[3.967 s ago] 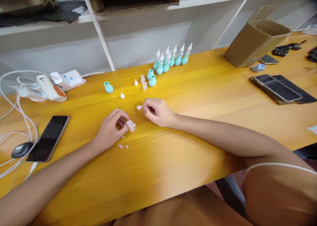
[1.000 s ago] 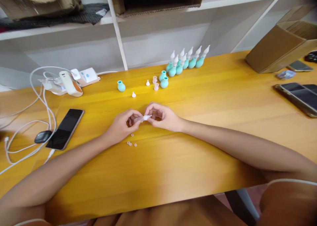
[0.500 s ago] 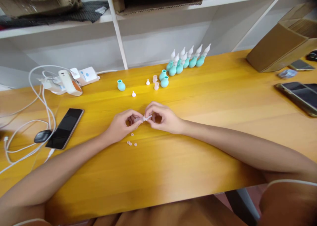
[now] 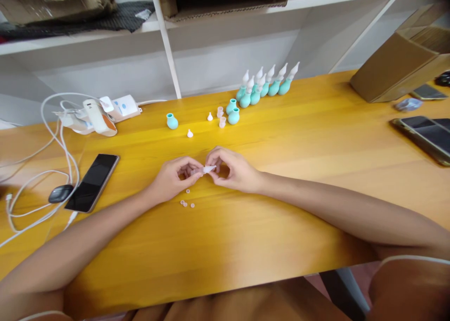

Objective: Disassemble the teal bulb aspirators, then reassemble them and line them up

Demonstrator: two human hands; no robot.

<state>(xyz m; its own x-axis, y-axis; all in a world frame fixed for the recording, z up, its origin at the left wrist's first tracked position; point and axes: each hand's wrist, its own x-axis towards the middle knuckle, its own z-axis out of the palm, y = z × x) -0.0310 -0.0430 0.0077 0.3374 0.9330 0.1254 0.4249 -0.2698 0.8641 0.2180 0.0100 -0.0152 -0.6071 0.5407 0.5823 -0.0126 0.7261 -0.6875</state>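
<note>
My left hand (image 4: pixel 172 178) and my right hand (image 4: pixel 232 170) meet over the middle of the yellow table (image 4: pixel 281 171). Between their pinched fingertips is a small clear-pink tube with a white cone tip (image 4: pixel 204 169); the left pinches the tube end, the right the cone end. Several tiny pink discs (image 4: pixel 186 201) lie just below my left hand. Farther back stand loose teal bulbs (image 4: pixel 172 121), white cone tips (image 4: pixel 190 133), pink tubes (image 4: pixel 220 117) and a row of assembled teal bulbs with white tips (image 4: pixel 267 84).
A black phone (image 4: pixel 92 182), a mouse (image 4: pixel 60 193) and white cables (image 4: pixel 42 171) lie at the left, with white chargers (image 4: pixel 101 112) behind. A cardboard box (image 4: pixel 401 63) and more phones (image 4: pixel 422 133) sit at the right. White shelving rises behind the table.
Four seconds ago my hands were apart, the left with the pink tube, the right with the white cone. Since then they have come together with the two parts joined; little movement in the last second.
</note>
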